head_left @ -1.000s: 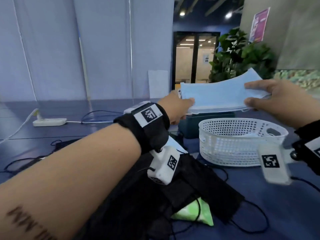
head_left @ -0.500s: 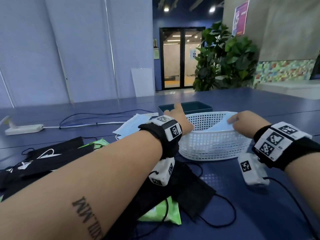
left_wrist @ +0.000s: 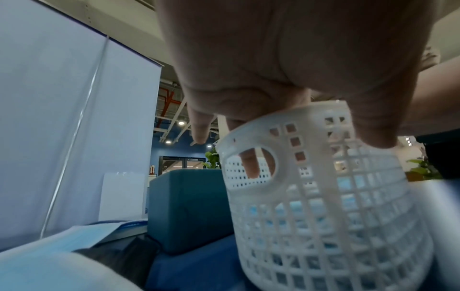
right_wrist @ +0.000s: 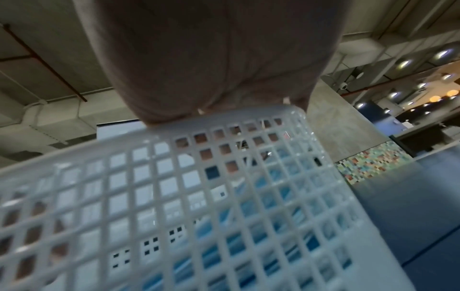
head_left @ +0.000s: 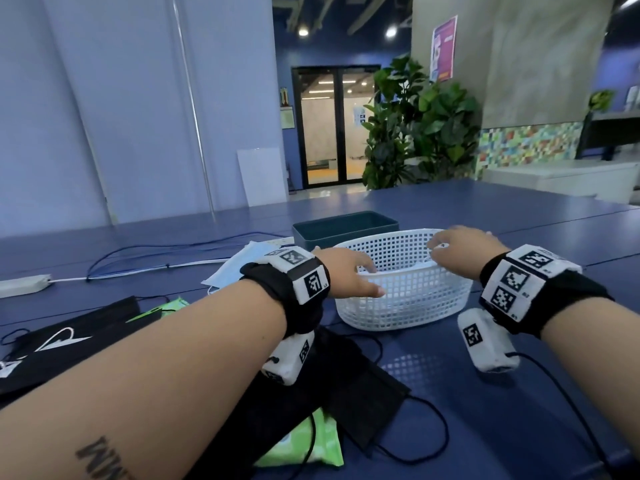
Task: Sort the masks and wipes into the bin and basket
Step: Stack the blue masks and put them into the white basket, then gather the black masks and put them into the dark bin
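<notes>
Both hands, left (head_left: 348, 271) and right (head_left: 462, 249), are held over the basket (head_left: 408, 306), fingers loosely spread; blue masks (left_wrist: 311, 212) are seen inside.

White square-grid lattice is seen on the basket (head_left: 408, 299); pale blue masks (right_wrist: 261, 226) are glimpsed through it. The bin (head_left: 343, 227) is coloured dark teal. Black masks (head_left: 349, 393) and a light green wipes pack (head_left: 311, 445) are laid on a navy table (head_left: 485, 209). Black-and-white square codes are printed on white wristbands (head_left: 304, 275).
</notes>
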Tool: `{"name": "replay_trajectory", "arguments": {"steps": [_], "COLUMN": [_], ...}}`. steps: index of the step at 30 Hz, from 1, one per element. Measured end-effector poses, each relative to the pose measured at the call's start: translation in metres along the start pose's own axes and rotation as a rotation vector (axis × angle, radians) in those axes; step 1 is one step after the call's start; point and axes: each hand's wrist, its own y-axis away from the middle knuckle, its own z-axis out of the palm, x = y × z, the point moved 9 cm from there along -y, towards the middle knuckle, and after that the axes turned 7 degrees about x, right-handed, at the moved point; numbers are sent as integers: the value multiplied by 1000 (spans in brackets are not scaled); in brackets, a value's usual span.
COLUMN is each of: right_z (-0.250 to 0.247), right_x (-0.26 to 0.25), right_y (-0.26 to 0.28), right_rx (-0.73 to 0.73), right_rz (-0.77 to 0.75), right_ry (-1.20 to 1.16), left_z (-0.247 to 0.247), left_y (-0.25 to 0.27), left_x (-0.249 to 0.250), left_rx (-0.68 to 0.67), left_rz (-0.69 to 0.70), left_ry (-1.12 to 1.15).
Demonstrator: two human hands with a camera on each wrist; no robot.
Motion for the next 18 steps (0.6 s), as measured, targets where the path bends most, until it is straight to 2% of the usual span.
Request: {"name": "replay_trajectory", "arguments": {"steps": [4, 7, 13, 15, 18], "right_z": [-42, -65, -68, -55, -14], "right_x": [-17, -46, -121, -148, -182], "right_y": [21, 43, 83, 92, 104], "right_rx": [294, 358, 264, 143, -142], "right_rz": [-110, -201, -408, -467, -546], "right_ry": [-94, -239, -400, -369, -136], "left_z": [-38, -60, -58, -51, -36], "left_y": [24, 56, 127, 151, 181], "left_x": [-13, -39, -115, -139, -172], "left_rx": [189, 208, 91, 48, -26], "left_rz": [28, -6, -185, -269, -385], "left_ry": [259, 363, 454, 453, 458]}}
